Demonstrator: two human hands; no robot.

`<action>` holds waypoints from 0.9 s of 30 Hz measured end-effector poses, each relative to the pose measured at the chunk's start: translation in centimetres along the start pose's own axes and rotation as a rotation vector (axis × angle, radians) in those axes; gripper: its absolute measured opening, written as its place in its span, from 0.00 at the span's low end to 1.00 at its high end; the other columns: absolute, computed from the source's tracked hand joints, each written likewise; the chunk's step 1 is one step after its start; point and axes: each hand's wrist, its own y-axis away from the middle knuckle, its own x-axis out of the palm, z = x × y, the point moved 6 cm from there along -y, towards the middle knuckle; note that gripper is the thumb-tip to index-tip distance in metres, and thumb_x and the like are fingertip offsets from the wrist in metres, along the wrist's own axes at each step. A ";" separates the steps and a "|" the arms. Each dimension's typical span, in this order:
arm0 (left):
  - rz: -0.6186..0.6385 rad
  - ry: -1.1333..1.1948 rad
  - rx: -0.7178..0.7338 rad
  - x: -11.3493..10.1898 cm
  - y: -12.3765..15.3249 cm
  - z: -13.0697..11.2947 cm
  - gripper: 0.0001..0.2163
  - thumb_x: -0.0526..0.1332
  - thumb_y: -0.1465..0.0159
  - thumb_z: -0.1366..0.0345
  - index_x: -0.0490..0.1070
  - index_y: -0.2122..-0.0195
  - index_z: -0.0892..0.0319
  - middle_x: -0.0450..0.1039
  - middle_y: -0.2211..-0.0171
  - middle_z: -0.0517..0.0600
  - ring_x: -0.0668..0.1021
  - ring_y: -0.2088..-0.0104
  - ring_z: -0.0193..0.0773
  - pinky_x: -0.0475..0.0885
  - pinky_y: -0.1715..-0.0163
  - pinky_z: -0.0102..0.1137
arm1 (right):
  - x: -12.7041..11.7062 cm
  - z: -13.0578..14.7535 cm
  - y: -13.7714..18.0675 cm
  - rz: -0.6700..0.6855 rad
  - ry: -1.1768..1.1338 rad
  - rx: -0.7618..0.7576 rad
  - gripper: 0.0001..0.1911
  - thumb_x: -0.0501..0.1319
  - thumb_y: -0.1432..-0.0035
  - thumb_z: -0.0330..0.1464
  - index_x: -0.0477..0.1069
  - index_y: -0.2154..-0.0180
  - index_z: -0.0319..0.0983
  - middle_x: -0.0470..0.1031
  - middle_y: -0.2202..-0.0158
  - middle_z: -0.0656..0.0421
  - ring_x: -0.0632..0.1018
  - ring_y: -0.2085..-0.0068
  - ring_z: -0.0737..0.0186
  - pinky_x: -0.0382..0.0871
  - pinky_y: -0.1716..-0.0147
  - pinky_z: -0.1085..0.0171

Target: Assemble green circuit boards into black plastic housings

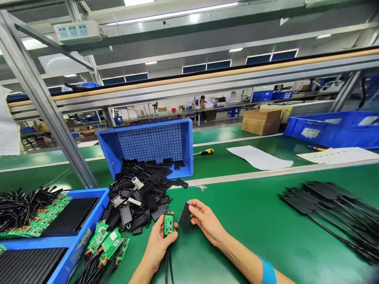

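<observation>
My left hand (161,240) is closed around a green circuit board (168,225) that seems to sit in a black case half, with black cables (168,266) hanging from its lower end. Just to its right, my right hand (205,221) pinches a flat black plastic cover (185,216) by its right edge, tilted and apart from the board. Beyond my hands lies a heap of black case parts (145,197), spilling from a blue bin (189,150) tipped on its side. Loose green circuit boards with cables (111,242) lie left of my left hand.
A blue tray (97,197) at left holds rows of boards and black parts. Finished-looking black cased units with cables (319,197) lie at right. Behind are a screwdriver (206,152), paper sheets (260,157), a cardboard box (262,121) and a blue crate (334,128). A metal post (56,110) rises at left.
</observation>
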 end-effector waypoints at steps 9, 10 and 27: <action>0.012 0.085 -0.197 0.5 0.1 0.4 0.30 0.71 0.48 0.50 0.67 0.49 0.63 0.76 0.66 0.55 0.80 0.69 0.42 0.74 0.77 0.28 | 0.2 -2.0 0.2 0.026 -0.117 0.128 0.25 0.76 0.61 0.45 0.74 0.65 0.36 0.71 0.72 0.62 0.69 0.73 0.70 0.62 0.76 0.71; -0.049 0.154 -0.203 -0.2 0.0 0.1 0.26 0.69 0.45 0.53 0.67 0.51 0.64 0.76 0.67 0.55 0.80 0.70 0.41 0.74 0.78 0.27 | 0.1 -2.1 0.2 0.016 -0.135 0.135 0.25 0.77 0.61 0.45 0.74 0.65 0.36 0.71 0.72 0.62 0.69 0.73 0.70 0.62 0.75 0.71; 0.090 0.137 -0.292 1.6 0.8 0.8 0.26 0.70 0.47 0.47 0.70 0.59 0.64 0.78 0.71 0.55 0.77 0.76 0.34 0.62 0.87 0.20 | -0.1 -2.6 0.0 0.022 -0.226 0.161 0.25 0.77 0.62 0.44 0.71 0.69 0.36 0.69 0.77 0.64 0.68 0.76 0.70 0.61 0.76 0.70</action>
